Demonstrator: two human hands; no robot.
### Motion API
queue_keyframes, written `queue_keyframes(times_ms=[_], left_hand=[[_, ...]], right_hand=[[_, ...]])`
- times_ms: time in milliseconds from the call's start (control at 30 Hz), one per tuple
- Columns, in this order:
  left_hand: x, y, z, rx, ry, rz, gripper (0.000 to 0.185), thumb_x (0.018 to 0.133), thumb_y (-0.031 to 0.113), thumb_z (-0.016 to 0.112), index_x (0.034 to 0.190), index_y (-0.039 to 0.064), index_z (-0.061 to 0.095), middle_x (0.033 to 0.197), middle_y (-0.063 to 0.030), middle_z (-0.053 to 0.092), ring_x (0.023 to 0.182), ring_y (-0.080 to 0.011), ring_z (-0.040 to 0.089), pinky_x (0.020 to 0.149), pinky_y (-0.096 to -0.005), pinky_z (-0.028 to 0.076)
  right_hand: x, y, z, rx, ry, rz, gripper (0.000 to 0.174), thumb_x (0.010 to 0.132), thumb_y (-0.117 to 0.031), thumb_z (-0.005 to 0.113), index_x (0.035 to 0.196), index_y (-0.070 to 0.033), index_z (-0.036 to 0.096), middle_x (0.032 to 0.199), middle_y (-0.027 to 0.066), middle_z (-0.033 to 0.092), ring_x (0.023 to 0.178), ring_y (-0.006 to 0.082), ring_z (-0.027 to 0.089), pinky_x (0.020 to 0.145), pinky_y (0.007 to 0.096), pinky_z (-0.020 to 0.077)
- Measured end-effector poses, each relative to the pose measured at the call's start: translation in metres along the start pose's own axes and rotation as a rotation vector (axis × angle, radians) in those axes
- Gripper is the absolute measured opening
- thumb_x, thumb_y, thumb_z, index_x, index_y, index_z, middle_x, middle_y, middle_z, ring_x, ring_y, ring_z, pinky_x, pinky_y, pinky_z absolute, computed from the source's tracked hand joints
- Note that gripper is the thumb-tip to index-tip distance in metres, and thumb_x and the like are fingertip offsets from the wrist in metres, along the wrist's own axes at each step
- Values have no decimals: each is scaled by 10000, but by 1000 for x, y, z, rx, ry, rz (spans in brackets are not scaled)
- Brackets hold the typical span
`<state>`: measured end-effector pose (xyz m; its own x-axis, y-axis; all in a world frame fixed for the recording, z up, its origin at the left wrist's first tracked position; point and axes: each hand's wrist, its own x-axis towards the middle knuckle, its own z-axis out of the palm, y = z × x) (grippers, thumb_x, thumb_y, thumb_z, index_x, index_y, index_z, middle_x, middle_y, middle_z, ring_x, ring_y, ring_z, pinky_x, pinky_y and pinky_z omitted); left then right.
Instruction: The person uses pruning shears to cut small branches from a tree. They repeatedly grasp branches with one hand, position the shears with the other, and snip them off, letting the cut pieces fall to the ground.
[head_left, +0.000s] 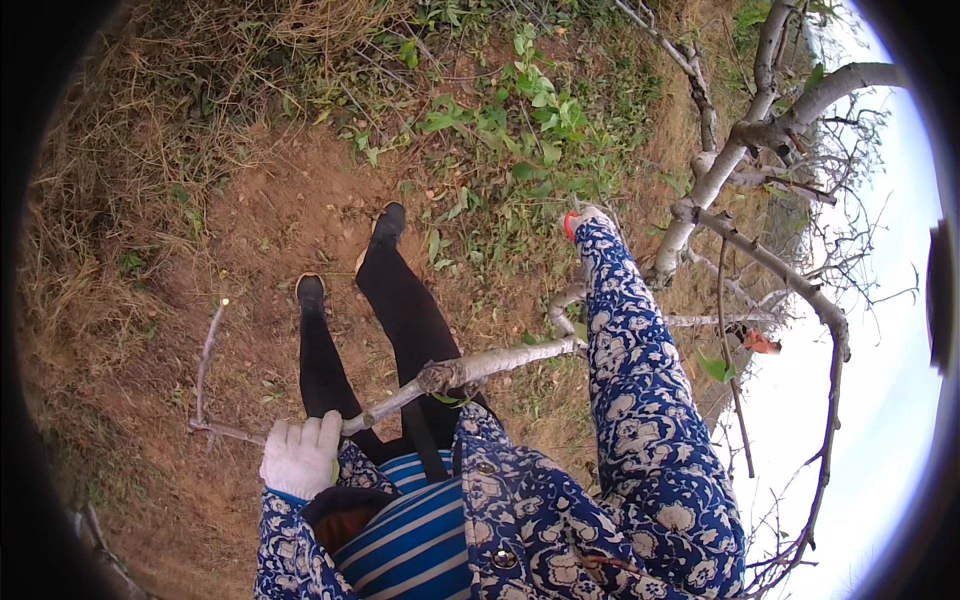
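Observation:
My left hand (301, 454), in a white glove, is closed around a grey tree branch (480, 367) that crosses in front of my body. My right hand (586, 216), also gloved, reaches out to the leafy shoots beside the tree. It holds a tool with a red handle (569, 226); a bit of metal shows past the fingers, but the rest is hidden, so its exact kind is unclear. Green leafy shoots (551, 112) spread just beyond that hand. The held branch bears a knobbly joint and a pale cut end (224, 301) on its far twig.
Thick bare tree limbs (720, 172) rise at the right, with a long curved branch (834, 375) hanging near my right sleeve. Dry grass (105, 187) and reddish soil (300, 187) surround my feet. A distant person in orange (761, 342) shows at the right.

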<state>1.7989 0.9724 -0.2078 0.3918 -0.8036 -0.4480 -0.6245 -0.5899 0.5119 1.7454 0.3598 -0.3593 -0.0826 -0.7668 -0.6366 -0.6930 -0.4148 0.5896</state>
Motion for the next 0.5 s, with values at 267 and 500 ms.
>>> queue_keyframes(times_ms=[267,500], left_hand=[[-1,-3,14,87,30,35,453,862,446,570,1127,81,613,783,-35,527,703,-220,578,754,-390,470],[2,0,11,33,54,17,441,810,435,615,1082,88,629,777,-36,556,708,-221,589,772,-395,488]], right_hand=[[31,5,-10,-141,-56,-76,727,877,-666,628,1322,-93,681,1336,146,672,1218,316,634,1032,424,500],[21,-7,-37,-190,-165,-47,595,924,-539,643,1312,-90,690,1309,130,693,1223,287,653,1021,421,533]])
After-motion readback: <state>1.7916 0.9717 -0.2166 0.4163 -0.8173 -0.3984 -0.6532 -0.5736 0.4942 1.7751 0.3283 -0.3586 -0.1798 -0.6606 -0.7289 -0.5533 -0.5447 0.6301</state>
